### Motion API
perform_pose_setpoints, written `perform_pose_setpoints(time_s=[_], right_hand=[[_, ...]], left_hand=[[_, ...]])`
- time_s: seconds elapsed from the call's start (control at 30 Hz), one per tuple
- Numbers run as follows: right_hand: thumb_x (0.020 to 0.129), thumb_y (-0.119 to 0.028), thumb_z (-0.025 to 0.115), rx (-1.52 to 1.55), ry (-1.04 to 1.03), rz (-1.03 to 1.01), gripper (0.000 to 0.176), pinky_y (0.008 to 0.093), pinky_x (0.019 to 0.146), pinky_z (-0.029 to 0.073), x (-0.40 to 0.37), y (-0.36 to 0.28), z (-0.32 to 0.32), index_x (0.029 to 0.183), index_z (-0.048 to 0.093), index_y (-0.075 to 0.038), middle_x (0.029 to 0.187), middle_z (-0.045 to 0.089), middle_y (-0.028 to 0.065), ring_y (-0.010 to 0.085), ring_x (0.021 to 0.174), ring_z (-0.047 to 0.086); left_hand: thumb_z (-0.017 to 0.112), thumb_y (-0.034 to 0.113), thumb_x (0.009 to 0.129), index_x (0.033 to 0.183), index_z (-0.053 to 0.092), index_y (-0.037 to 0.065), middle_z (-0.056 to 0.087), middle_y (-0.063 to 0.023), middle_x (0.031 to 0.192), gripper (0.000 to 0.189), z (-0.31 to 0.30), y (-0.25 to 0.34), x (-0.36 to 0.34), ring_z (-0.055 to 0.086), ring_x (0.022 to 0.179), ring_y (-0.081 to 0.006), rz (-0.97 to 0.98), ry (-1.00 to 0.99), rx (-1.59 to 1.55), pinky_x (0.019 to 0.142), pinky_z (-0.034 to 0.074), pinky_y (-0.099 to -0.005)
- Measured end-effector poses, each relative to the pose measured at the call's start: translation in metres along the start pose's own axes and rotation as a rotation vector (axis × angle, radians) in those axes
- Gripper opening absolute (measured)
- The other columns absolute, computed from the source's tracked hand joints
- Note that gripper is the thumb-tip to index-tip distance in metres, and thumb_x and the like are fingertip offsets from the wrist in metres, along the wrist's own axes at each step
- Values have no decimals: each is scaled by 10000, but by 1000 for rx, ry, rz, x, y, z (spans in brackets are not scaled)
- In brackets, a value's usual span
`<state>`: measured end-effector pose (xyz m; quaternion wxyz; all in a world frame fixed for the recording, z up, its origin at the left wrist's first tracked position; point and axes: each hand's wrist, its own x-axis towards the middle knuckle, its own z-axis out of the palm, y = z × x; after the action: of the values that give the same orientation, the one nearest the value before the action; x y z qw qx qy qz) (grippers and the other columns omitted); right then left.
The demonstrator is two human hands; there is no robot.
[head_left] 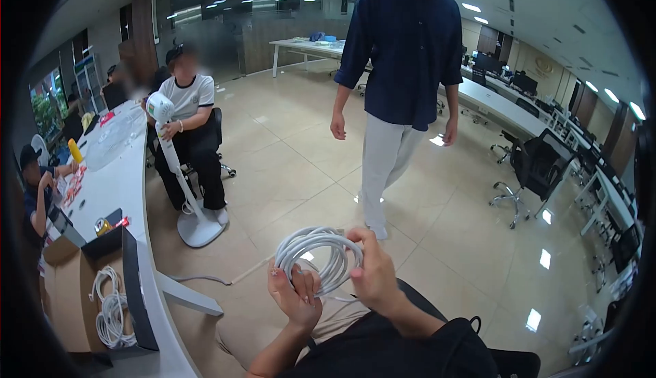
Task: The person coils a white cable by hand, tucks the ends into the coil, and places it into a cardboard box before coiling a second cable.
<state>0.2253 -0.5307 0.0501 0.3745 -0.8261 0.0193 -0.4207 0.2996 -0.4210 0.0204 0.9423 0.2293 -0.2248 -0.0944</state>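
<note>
A coil of white cable [316, 255] is held in front of me, low in the view. My left hand [295, 294] grips its lower left part with the fingers through the loop. My right hand [374, 274] clasps the coil's right side, thumb over the strands. Both hands sit above my lap, over the shiny tiled floor.
A person in a dark blue shirt [404, 57] stands close ahead. A seated person [191, 132] faces a white standing fan [179, 173]. A long white table [116, 180] runs on the left, with a cardboard box holding white cables [109, 309]. Office chairs [536, 173] stand at right.
</note>
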Motion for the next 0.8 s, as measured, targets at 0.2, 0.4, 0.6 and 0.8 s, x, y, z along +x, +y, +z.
perform_pose_setpoints(time_s=[0.2, 0.4, 0.6, 0.8], right_hand=[[960, -398, 326, 506, 212, 37, 520, 258, 582, 425, -7, 7, 28, 1110, 451, 83, 819, 573, 128, 138, 649, 543], [942, -309, 444, 745, 30, 124, 429, 172, 394, 328, 3, 4, 2, 1026, 538, 101, 717, 589, 80, 58, 444, 457], [896, -159, 509, 357, -452, 17, 231, 197, 457, 371, 29, -12, -34, 1020, 606, 10, 583, 562, 25, 52, 469, 466], [891, -177, 534, -14, -565, -139, 210, 215, 459, 404, 69, -20, -12, 1064, 590, -72, 643, 615, 34, 72, 474, 514]], left_hand=[[285, 517, 933, 798, 466, 75, 271, 59, 422, 497, -1, -8, -25, 246, 319, -51, -115, -83, -50, 438, 296, -211], [222, 649, 869, 801, 483, 23, 486, -51, 581, 681, -18, -1, -28, 497, 620, -196, -229, -541, 128, 759, 404, -386], [417, 552, 863, 1099, 443, -40, 595, -158, 859, 637, -16, 47, 3, 560, 786, -206, -518, -610, 51, 807, 452, -347], [465, 359, 931, 1060, 502, -9, 468, 3, 581, 392, -11, 43, 13, 484, 499, -90, -376, -385, 414, 539, 444, -237]])
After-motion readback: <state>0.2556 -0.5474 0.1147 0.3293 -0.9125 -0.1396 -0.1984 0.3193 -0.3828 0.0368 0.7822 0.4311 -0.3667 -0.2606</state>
